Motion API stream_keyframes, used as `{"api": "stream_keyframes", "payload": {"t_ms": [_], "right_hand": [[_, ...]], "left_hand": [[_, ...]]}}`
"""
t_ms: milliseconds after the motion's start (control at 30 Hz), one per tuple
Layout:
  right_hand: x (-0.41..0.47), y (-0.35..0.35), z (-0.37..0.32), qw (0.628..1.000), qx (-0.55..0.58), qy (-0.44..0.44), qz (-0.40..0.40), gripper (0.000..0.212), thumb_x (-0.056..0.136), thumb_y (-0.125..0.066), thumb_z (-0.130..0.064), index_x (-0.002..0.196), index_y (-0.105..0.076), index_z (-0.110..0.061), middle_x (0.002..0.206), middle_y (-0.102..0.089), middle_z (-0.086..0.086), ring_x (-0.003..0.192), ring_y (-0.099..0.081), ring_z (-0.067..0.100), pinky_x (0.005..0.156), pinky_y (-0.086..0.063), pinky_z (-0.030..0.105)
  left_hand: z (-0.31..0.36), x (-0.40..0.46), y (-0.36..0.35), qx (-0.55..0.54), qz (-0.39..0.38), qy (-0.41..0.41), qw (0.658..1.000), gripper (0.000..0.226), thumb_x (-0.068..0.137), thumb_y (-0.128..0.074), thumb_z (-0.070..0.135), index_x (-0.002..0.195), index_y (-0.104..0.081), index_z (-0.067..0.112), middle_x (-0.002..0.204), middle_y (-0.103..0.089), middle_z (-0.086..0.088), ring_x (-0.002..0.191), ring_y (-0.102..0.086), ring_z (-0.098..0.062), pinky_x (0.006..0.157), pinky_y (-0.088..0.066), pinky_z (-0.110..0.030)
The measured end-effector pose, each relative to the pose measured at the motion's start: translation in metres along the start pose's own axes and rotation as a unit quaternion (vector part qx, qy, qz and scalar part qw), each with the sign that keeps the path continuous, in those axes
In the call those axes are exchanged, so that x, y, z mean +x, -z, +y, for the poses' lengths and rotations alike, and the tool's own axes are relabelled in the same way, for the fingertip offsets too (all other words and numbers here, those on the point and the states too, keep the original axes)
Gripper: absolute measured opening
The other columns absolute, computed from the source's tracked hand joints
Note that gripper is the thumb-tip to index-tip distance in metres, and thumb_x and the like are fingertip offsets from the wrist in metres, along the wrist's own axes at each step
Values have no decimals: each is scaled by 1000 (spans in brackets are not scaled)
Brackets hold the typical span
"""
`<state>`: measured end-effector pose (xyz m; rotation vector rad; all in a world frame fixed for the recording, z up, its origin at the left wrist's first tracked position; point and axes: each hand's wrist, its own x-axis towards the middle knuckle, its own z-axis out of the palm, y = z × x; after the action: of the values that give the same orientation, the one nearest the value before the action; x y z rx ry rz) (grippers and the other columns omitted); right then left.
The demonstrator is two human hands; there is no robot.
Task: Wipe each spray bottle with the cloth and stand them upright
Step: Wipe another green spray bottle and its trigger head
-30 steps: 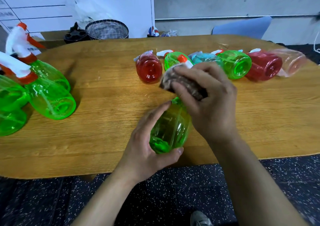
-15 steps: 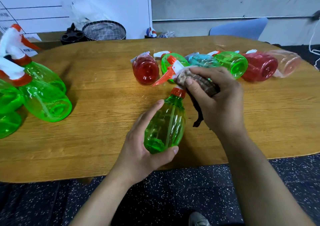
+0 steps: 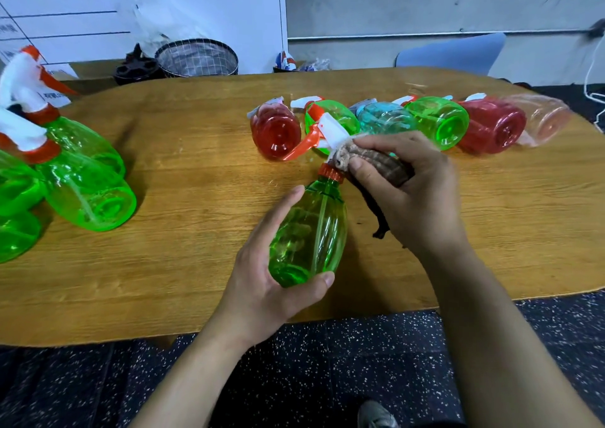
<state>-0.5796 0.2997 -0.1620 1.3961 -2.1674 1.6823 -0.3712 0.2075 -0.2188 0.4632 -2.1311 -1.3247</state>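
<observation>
The left hand holds the green bottle above the tabletop's near edge; the right hand grips the cloth at its neck. The bottle may slip off, being smooth

left hand grips green bottle | right hand presses cloth — on sprayer neck

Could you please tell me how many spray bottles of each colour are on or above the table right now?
Green spray bottles: 7 (the leftmost two are cropped by the frame edge)
Red spray bottles: 2
Teal spray bottle: 1
Pink spray bottle: 1
Total: 11
</observation>
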Motion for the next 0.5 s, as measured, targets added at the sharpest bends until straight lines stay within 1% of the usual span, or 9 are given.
{"api": "stream_keyframes", "payload": {"t_ms": [67, 100, 167, 233, 267, 300, 333, 433, 500], "right_hand": [[0, -1, -2, 1000, 1, 0, -20, 25, 92, -80, -29, 117, -78, -25, 111, -71, -1, 103, -68, 7, 88, -54, 22], [0, -1, -2, 1000, -16, -5, -4, 25, 92, -79, -30, 117, -78, -26, 111, -71, -2, 103, -67, 6, 87, -55, 23], [4, 0, -6, 996, -25, -28, 82, 24, 94, -77, -31, 119, -76, -28, 112, -71, -3, 103, -68, 7, 90, -57, 30], [8, 0, -15, 984, 69, -64, 152, 23, 97, -75, -27, 119, -76, -24, 114, -74, -3, 107, -71, 10, 94, -59, 36], [11, -1, -20, 977, 118, -73, 159, 23, 98, -74, -24, 121, -77, -19, 115, -76, -3, 108, -72, 10, 95, -59, 37], [12, -3, -24, 976, 138, -76, 153, 25, 99, -73, -23, 123, -77, -15, 116, -76, -1, 109, -72, 11, 96, -59, 37], [13, -5, -27, 979, 127, -77, 138, 27, 100, -72, -24, 125, -76, -16, 116, -76, -1, 110, -72, 13, 96, -59, 38], [13, -8, -27, 994, 64, -67, 59, 25, 102, -69, -27, 125, -76, -23, 113, -76, -9, 110, -71, 11, 96, -58, 38], [14, -1, -24, 991, 95, -96, 13, 19, 102, -69, -21, 119, -77, -24, 106, -78, -13, 103, -72, 3, 90, -58, 25]], "left_hand": [[0, 0, 1, -9, 1, 2, 1000, 98, 74, -82, 50, 161, -37, 47, 165, -36, 32, 154, -34, 3, 119, -38, -19], [-1, 0, 1, -9, 0, 0, 1000, 98, 74, -82, 50, 161, -37, 48, 165, -36, 32, 154, -34, 2, 119, -38, -21], [-2, 0, -1, 13, -10, -14, 1000, 98, 74, -82, 51, 159, -35, 51, 165, -36, 32, 155, -35, 0, 119, -37, -28], [-2, -2, -2, 32, -21, -27, 999, 97, 75, -83, 50, 159, -34, 53, 164, -37, 32, 155, -35, -1, 119, -36, -24], [-2, -2, -2, 37, -25, -30, 999, 97, 75, -83, 49, 159, -33, 54, 163, -37, 32, 154, -35, -1, 118, -35, -18], [-2, -2, -3, 44, -28, -34, 998, 97, 76, -83, 48, 159, -32, 55, 162, -36, 33, 153, -35, 0, 117, -34, -13], [-2, -2, -3, 57, -30, -41, 997, 98, 76, -82, 48, 159, -31, 56, 162, -36, 33, 153, -36, -1, 116, -33, -9], [-3, -2, -3, 74, -30, -55, 995, 98, 77, -81, 49, 160, -29, 56, 162, -35, 33, 153, -37, -2, 115, -32, -8], [-3, -3, -2, 64, -27, -50, 996, 98, 77, -80, 50, 160, -29, 57, 162, -35, 34, 153, -37, -1, 115, -34, -10]]}}
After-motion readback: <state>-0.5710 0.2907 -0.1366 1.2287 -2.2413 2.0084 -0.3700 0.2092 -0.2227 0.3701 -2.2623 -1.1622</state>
